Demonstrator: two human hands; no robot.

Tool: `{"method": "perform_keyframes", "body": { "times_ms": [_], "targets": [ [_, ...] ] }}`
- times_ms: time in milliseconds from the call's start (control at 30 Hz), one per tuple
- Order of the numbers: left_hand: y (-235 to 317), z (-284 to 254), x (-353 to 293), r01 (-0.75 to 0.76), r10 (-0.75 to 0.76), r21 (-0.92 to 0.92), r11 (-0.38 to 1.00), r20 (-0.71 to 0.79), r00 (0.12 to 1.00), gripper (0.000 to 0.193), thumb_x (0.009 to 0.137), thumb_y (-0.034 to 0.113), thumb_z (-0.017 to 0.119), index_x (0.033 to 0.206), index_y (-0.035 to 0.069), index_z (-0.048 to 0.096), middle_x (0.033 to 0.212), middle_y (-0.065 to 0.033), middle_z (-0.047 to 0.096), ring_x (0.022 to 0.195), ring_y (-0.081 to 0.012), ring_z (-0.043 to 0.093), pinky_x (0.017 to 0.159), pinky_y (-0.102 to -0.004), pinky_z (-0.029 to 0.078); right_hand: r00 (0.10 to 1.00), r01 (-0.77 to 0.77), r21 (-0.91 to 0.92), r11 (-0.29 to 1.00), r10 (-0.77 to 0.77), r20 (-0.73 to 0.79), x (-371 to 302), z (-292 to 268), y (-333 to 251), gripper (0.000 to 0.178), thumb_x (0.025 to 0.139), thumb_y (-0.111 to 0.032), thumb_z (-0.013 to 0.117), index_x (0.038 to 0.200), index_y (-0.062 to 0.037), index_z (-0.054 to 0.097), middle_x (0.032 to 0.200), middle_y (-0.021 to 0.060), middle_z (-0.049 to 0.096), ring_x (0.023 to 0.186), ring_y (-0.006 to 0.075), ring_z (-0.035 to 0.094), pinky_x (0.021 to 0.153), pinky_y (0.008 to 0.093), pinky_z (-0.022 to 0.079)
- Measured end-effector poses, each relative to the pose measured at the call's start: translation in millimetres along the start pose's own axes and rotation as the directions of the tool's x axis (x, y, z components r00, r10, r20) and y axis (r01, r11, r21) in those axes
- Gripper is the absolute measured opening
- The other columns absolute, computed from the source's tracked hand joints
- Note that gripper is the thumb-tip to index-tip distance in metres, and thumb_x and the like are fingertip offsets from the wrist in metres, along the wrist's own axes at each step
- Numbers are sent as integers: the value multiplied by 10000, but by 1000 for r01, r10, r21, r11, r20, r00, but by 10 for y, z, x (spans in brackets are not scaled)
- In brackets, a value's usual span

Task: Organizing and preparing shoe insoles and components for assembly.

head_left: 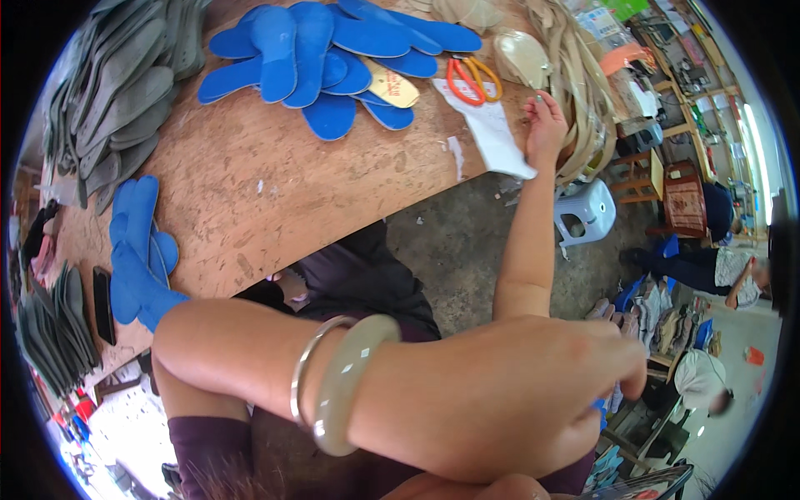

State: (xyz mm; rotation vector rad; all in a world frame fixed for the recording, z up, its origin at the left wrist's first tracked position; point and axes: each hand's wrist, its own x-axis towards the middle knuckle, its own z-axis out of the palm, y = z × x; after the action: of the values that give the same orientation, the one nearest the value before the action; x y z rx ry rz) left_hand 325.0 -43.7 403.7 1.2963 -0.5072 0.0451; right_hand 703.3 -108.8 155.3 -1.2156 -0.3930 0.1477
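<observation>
My left hand point(533, 392) is large and close in the foreground, reaching across from the left. A silver bangle point(302, 375) and a pale stone bangle point(354, 387) circle its wrist. Its fingers curl inward, and whatever they may hold is hidden. My right hand point(546, 125) rests at the table's right side, palm partly up with loosely bent fingers and nothing visible in them. Close by are tan strips point(583, 125), a plastic-wrapped beige piece point(521, 58), a white sheet point(492, 133) and scissors point(473, 81) with red and orange handles.
Blue insoles point(312, 50) lie spread over the wooden table point(275, 192), some around a cream insole point(390, 83). More blue insoles point(137, 250) and grey insole stacks point(117, 83) fill the left. A pale stool point(586, 212) stands beyond the edge. Other people point(708, 271) are at the far right.
</observation>
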Motion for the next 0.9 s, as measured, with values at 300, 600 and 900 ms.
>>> {"method": "perform_keyframes", "body": {
  "times_ms": [300, 600, 900],
  "targets": [
    [-171, -215, 153, -351, 201, 375, 858, 385, 901, 97, 769, 106, 592, 785, 10, 591, 887, -130, 604, 886, -267, 634, 769, -377, 501, 998, -2, -94, 996, 8, 62, -84, 91, -57, 201, 897, -7, 606, 1090, 26, 650, 943, 94, 684, 795, 136, 646, 731, 239, 521],
    [-1257, -955, 302, 210, 314, 935, 287, -299, 901, 526, 775, 258, 757, 1237, 85, 573, 1261, -123, 553, 1173, -314, 525, 1005, -447, 406, 547, 573, -321, 754, -60, 835, -179, 312, -364, 148, 714, -75, 763, 855, -59, 721, 980, 49, 715, 976, 212, 627, 932, 350, 454],
    [-1851, -1167, 86, 320, 51, 913, 252, -343, 938, 293, 829, 297, 705, 1009, 70, 663, 1089, -77, 625, 1072, -263, 574, 972, -419, 408, 806, 447, -473, 759, -112, 581, 962, 699, -588, 233, 887, -65, 618, 1108, -20, 677, 1054, 65, 704, 974, 138, 649, 864, 279, 512]
  ]
}}
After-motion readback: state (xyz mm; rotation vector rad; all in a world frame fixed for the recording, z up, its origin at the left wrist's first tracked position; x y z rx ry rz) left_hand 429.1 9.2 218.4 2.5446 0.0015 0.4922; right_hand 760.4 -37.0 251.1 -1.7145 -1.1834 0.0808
